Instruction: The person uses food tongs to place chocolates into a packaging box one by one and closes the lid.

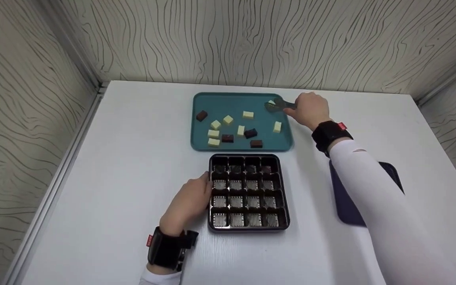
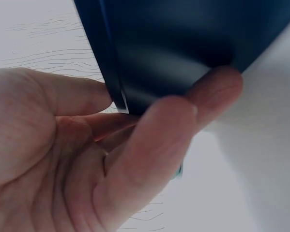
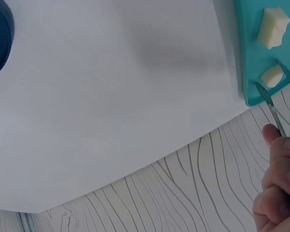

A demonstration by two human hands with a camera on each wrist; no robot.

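My right hand [image 1: 312, 109] grips a pair of small tongs [image 1: 281, 105] over the back right corner of a teal tray [image 1: 232, 101]. In the right wrist view, the tongs' two tips stand apart on either side of a white chocolate piece [image 3: 272, 76]. Several white chocolate pieces [image 1: 248, 114] and brown ones [image 1: 227, 138] lie scattered on the tray. My left hand [image 1: 188, 202] holds the left side of a dark chocolate box [image 1: 285, 213] with square compartments, thumb and fingers against its wall. Dark pieces [image 1: 251, 169] sit in the box's back row; the other rows show bare ribbed bottoms.
A dark blue tray [image 1: 348, 211] lies at the right, partly hidden under my right forearm. The white table [image 1: 141, 158] meets patterned panels [image 1: 244, 43] at the back and sides. The chocolate box stands just in front of the teal tray.
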